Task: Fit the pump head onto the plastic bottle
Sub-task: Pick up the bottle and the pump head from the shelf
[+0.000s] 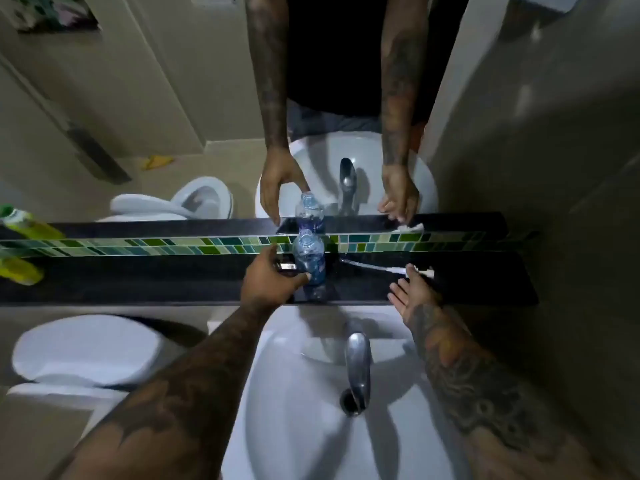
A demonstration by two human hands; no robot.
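While left hand [266, 278] grips one bottle [310, 261], one pump head [391, 269] lies beside.

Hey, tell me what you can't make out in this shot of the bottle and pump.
- Head view: pump head, small, blurred, partly behind right hand.
- Plastic bottle mouth: blurred, cap unclear.
- Left hand grip: thumb touches bottle, other fingers unclear.
- Dark object: mostly behind left hand.

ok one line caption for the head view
Left hand steadies plastic bottle on dark shelf; right hand reaches for pump head.

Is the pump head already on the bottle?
No, the pump head lies on the dark shelf beside the plastic bottle.
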